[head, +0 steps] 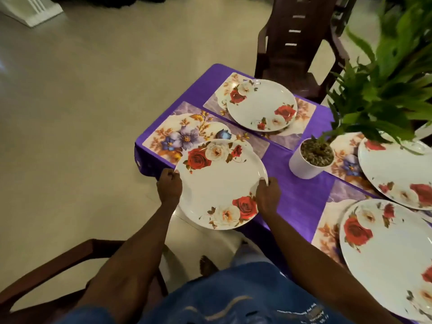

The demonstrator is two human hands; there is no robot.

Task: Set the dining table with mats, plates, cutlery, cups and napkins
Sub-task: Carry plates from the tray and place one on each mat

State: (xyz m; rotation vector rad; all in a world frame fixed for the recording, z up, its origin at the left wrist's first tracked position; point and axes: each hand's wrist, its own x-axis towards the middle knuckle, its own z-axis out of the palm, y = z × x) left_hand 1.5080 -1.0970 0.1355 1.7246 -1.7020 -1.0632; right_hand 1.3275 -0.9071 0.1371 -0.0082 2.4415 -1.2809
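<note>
Both my hands hold a white plate with red and white roses [219, 183] by its rim, over the near left corner of the table. My left hand [169, 185] grips its left edge, my right hand [267, 194] its right edge. The plate overlaps the near end of a floral mat [177, 136] that has no plate lying on it. A matching plate [261, 105] lies on the far mat [304, 111]. On the right, a plate [397, 174] and a nearer plate [388, 249] each lie on their own mats.
A purple cloth [297, 195] covers the table. A white pot with a green plant [311, 160] stands mid-table. A dark plastic chair [297, 43] stands at the far end. A wooden chair [58, 265] stands close to my left leg.
</note>
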